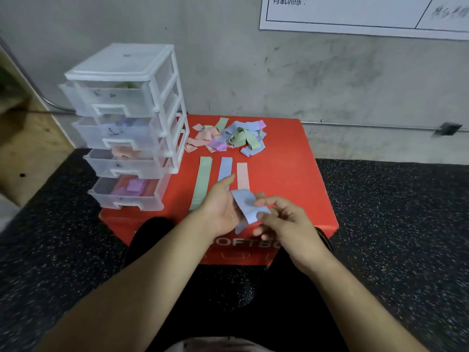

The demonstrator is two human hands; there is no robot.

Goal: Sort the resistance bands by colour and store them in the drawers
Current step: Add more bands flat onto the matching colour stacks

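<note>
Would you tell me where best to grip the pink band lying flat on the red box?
Pinch the pink band at its far end, from above: it lies flat and straight on the red box, and that end has bare surface around it.

One drawer unit (121, 64) with four drawers (109, 99), one tangled pile (228, 137), one green strip (201, 181), one pink strip (243, 176), one flat blue strip (224, 168), one held blue strip (247, 207)

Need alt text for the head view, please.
The right hand pinches a blue band resting against the left hand, over a red box. Beyond lie a green band, a second blue band, a pink band, a mixed pile and, left, a drawer unit.
</note>
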